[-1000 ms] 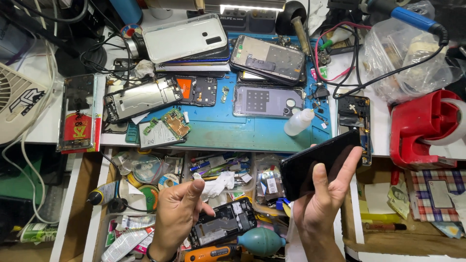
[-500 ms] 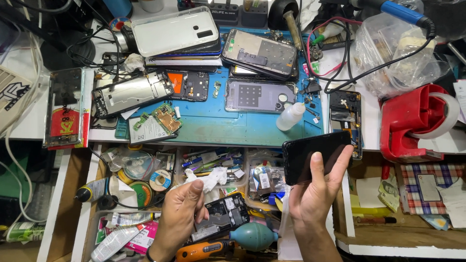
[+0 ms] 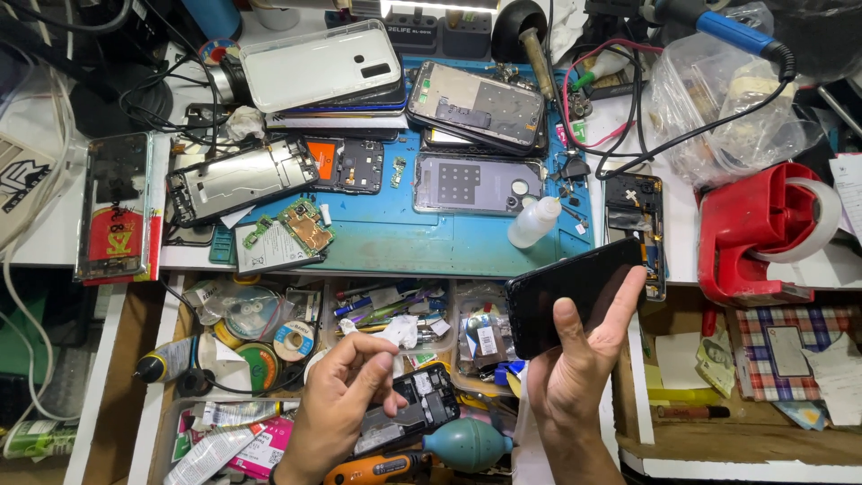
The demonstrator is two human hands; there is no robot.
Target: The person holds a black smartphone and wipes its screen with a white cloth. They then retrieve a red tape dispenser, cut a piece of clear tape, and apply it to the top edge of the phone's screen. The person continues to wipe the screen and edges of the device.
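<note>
The right hand point(image 3: 575, 368) holds one black phone screen panel point(image 3: 570, 296) upright over the front edge of the workbench, thumb across its lower face and fingers curled behind its right edge, so the hand is clamped on it. The left hand point(image 3: 346, 395) hovers over the open drawer point(image 3: 180, 422) below the bench, its fingers pinched together around something too small to make out, just above one opened phone body point(image 3: 409, 418) lying in the drawer. Beside that body lie one teal rubber blower bulb point(image 3: 467, 445) and one orange-handled tool point(image 3: 377, 467).

On the blue work mat point(image 3: 431, 238) at the middle of the bench lie two phone back covers toward its far edge, one white point(image 3: 323, 72) and one dark point(image 3: 476, 103). One grey phone frame point(image 3: 471, 184), one metal mid-frame point(image 3: 242, 180), one green circuit board point(image 3: 301, 224) and one small white dropper bottle point(image 3: 534, 222) lie nearer the front. One red tape dispenser point(image 3: 763, 229) stands at the right edge.
</note>
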